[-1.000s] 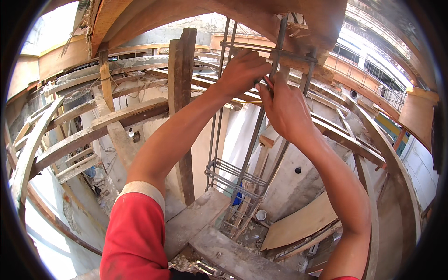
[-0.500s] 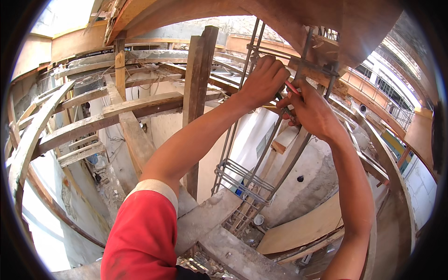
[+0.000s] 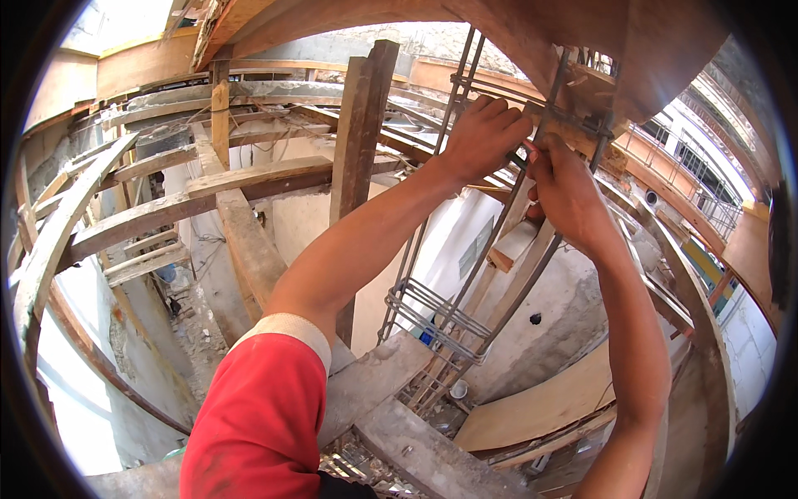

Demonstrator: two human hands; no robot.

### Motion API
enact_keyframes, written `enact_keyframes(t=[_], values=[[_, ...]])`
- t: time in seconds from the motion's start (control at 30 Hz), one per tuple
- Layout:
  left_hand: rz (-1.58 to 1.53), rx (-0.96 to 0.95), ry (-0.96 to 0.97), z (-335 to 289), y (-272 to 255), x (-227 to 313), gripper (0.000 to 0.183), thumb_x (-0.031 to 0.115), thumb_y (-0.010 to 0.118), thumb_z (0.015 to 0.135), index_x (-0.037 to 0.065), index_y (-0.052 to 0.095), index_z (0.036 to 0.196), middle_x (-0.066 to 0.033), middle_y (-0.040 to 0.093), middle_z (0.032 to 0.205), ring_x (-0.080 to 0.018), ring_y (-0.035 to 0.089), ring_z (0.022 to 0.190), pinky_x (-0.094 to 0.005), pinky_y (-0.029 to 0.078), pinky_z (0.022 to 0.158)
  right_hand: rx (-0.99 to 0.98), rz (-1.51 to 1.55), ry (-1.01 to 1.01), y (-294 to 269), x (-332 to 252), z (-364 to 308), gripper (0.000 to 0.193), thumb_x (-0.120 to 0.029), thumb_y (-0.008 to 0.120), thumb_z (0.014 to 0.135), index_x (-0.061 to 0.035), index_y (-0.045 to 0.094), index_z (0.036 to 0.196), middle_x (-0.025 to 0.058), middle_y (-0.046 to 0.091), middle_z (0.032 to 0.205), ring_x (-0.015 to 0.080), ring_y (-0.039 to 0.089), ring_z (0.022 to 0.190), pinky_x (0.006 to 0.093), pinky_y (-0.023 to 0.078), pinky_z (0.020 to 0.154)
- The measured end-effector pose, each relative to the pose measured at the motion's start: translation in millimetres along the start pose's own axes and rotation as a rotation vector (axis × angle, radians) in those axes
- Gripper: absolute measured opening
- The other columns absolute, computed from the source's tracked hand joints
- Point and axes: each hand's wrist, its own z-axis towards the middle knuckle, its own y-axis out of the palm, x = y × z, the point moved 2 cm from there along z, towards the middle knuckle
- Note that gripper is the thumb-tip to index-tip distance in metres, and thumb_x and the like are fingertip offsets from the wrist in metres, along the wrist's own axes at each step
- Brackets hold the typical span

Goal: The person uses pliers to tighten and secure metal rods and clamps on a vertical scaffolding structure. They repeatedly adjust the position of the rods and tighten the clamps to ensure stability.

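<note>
Centrally, one left hand (image 3: 486, 140): back uppermost, fingers curled down and drawn together, fingertips hidden; whether it pinches anything, cannot tell. Position: upper middle, between the left pair of bars and the next bar of the cage.

One right hand (image 3: 569, 190): fingers folded inward, closed on a small red piece (image 3: 529, 148), most of which is concealed. Position: just beside the left hand, slightly lower, over the bars.

One red piece, as above: located in the narrow gap between the two hands, near the upper ties; full shape not shown.

One rebar cage (image 3: 555, 87): long grey bars, leaning in the view, running from beneath a brown overhead panel (image 3: 657, 50) down past both hands. Fitted with upper ties (image 3: 464, 81) near the knuckles and a cluster of lower ties (image 3: 432, 309) well below.

One wooden post (image 3: 362, 137): upright, left of the cage, passing behind the left forearm.

One timber beam (image 3: 199, 200): left of the post, roughly level.

One short wood block (image 3: 511, 245): pale, below the right hand, among the bars.

One plywood sheet (image 3: 540, 403): tan, low at right.

One white container (image 3: 459, 388): small, beside the sheet.

One red sleeve (image 3: 258, 416): pale cuff, on the left arm.
</note>
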Motion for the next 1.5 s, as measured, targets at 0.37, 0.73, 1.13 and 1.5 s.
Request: enact_keyframes(t=[0.37, 0.73, 1.13, 1.5], values=[[-0.196, 0.062, 0.061, 8, -2, -3, 0.042, 0.008, 0.079, 0.064, 0.01, 0.053, 0.097, -0.0081, 0.052, 0.099, -0.0316, 0.05, 0.099, -0.0443, 0.04, 0.088, -0.006, 0.24, 0.106, -5, -1, 5, 0.031, -0.019, 0.047, 0.103, 0.0088, 0.053, 0.116, 0.0197, 0.07, 0.091, 0.0232, 0.069, 0.075, 0.0387, 0.054, 0.071], [-0.021, 0.162, 0.075, 7, -1, 4, 0.04, 0.027, 0.074, 0.074, 0.012, 0.056, 0.106, -0.0069, 0.059, 0.11, -0.03, 0.053, 0.109, -0.0468, 0.039, 0.096, -0.051, 0.391, 0.201, -4, -13, -6, 0.042, -0.024, 0.04, 0.105, -0.0015, 0.043, 0.14, 0.0146, 0.069, 0.119, 0.0195, 0.066, 0.093, 0.0334, 0.053, 0.079], [0.036, 0.194, 0.066, -1, 7, -1, 0.044, 0.046, 0.074, 0.079, 0.015, 0.059, 0.107, -0.0041, 0.059, 0.107, -0.0282, 0.054, 0.106, -0.0456, 0.039, 0.093, -0.106, 0.539, 0.243, -4, -15, -6, 0.046, -0.025, 0.044, 0.102, 0.0012, 0.043, 0.14, 0.0165, 0.066, 0.124, 0.0233, 0.067, 0.097, 0.0347, 0.056, 0.08], [-0.005, 0.226, 0.085, 8, 2, 1, 0.026, 0.022, 0.069, 0.074, 0.014, 0.06, 0.097, 0.0006, 0.056, 0.091, -0.0217, 0.055, 0.092, -0.0365, 0.043, 0.085, -0.009, 0.552, 0.2, 2, 4, 6, 0.036, -0.024, 0.043, 0.103, -0.0008, 0.05, 0.13, 0.0157, 0.065, 0.116, 0.0221, 0.066, 0.09, 0.0353, 0.055, 0.077]])
